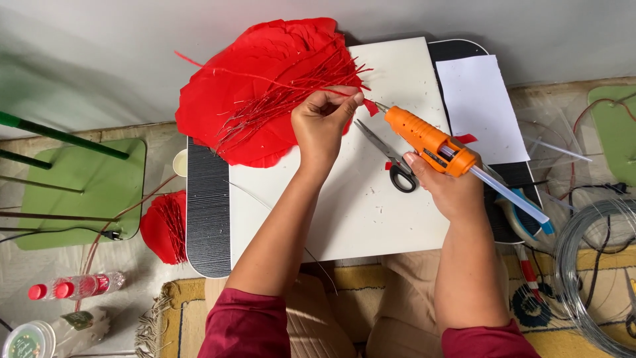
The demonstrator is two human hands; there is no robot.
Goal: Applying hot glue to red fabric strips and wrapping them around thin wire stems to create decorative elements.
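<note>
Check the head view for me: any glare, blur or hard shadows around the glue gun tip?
Head view: soft, even light, no glare; orange plastic glue gun and red paper leaf look sharp; only faint shadows under the left hand; edges bow slightly.

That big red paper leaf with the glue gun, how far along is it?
Done, it seems: many red veins already lie across the big leaf, and a smaller ribbed red piece sits on the floor. In hand: the left hand pinches the leaf's edge while the right hand aims the orange glue gun there. Left: I cannot tell how much; scissors and a wire coil lie ready.
</note>
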